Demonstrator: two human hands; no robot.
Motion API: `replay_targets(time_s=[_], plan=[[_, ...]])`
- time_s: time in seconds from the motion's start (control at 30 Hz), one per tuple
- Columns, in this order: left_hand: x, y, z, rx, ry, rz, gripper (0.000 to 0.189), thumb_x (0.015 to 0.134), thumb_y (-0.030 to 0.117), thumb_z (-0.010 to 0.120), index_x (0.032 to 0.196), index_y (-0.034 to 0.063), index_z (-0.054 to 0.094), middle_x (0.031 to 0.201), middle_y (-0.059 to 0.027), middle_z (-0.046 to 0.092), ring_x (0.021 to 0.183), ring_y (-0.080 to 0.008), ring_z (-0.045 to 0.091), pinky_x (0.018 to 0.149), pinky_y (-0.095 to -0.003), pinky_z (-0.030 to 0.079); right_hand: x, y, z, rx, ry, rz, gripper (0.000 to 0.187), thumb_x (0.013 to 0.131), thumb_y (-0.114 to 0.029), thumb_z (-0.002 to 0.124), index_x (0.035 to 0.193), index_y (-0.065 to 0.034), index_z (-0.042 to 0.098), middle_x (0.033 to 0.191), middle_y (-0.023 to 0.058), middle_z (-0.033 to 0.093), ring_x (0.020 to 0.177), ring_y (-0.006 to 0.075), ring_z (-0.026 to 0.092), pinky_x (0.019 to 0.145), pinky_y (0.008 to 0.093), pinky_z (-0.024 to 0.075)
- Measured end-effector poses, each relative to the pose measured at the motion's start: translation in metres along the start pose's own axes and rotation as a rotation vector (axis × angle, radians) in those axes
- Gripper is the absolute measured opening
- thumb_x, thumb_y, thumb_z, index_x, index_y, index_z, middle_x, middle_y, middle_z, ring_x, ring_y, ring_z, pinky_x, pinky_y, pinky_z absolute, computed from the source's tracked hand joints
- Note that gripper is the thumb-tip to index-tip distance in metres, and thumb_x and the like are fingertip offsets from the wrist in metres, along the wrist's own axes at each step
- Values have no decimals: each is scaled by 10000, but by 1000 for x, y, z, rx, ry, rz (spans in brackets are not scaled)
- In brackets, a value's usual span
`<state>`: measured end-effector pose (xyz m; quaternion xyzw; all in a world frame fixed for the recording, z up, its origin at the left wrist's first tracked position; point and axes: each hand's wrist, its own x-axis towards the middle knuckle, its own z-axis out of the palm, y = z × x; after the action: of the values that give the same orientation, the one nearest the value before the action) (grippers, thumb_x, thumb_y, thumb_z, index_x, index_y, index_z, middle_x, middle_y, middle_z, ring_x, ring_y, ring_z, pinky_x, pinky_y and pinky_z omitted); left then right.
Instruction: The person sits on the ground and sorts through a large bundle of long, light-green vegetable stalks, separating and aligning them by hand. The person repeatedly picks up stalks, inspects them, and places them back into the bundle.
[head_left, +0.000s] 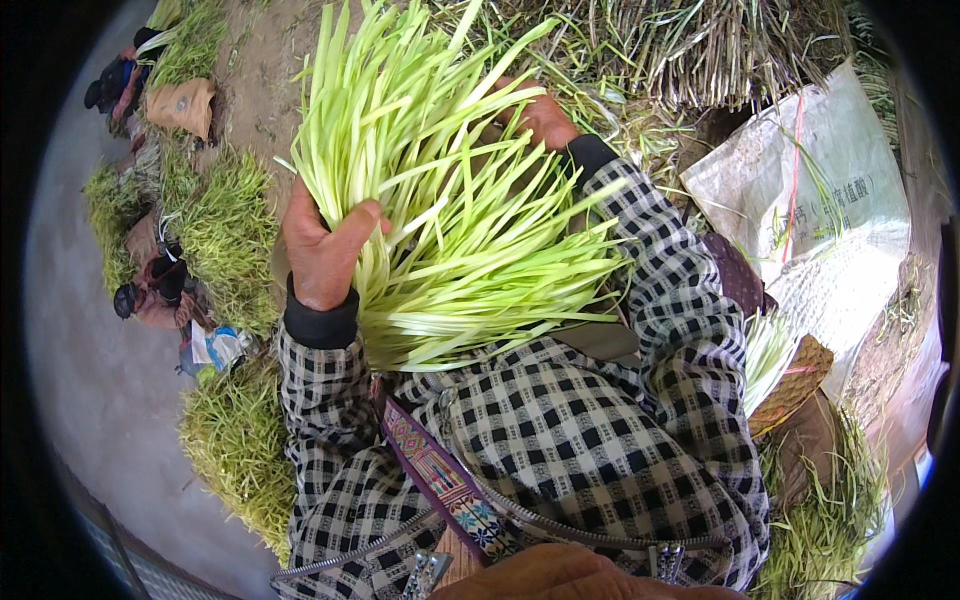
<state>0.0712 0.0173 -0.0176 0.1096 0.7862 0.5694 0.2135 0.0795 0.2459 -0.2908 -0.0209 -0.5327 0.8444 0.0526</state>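
My left hand (322, 244) is closed around the pale lower part of a large bunch of flat yellow-green leaves (450, 187), which look like blanched chives or garlic leaves. The thumb lies over the stalks, and the leaves fan out upward and to the right. Beyond the bunch is my right hand (538, 116), its fingers bent and partly covered by leaf blades. Whether those fingers grip any leaves cannot be seen. The lower leaves rest against the front of my checked jacket (555, 435).
Bundled dry stalks (712, 52) lie at the upper right, above a white woven sack (825, 172) bearing writing. A woven basket (795, 382) with pale stalks stands right. Leaf heaps (225, 232) line the left, where other people (154, 292) sit beside a paved strip (97, 360).
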Motion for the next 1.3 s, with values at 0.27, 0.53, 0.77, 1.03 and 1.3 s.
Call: replay_targets(time_s=[0.27,0.53,0.77,1.03,1.3], plan=[[-2,4,-3,-26,-47,9,462,845,-108,581,1291,-28,492,1059,-110,664,729,-143,641,643,-277,547,-26,-51,8,-608,82,193,215,954,-232,648,1130,-114,686,1031,111,720,873,252,685,820,385,554],[-2,6,4,-98,-75,-13,525,826,-110,556,1337,-20,473,1054,-86,640,716,-123,603,650,-257,514,-32,-59,3,56,208,234,222,886,40,616,1022,-57,762,987,73,757,749,134,660,699,299,542],[-2,4,8,-13,-131,-50,706,803,-94,571,1475,-21,368,1279,-132,593,1030,-158,618,835,-275,522,-40,-25,-25,-1266,301,46,254,852,-371,653,907,-138,737,834,180,706,726,341,680,671,457,537],[-6,13,11,402,-481,149,1052,744,206,842,1569,78,201,1434,-236,496,1283,-293,539,1082,-364,425,-147,-62,-96,-812,550,410,359,936,-368,639,881,-19,699,733,84,695,608,156,603,602,311,481],[-24,20,23,883,-606,398,1210,641,284,874,1594,211,131,1247,-342,542,987,-488,621,812,-492,524,-218,-123,-95,-601,676,352,201,942,-196,675,948,2,706,758,-6,661,656,60,537,594,240,441]])
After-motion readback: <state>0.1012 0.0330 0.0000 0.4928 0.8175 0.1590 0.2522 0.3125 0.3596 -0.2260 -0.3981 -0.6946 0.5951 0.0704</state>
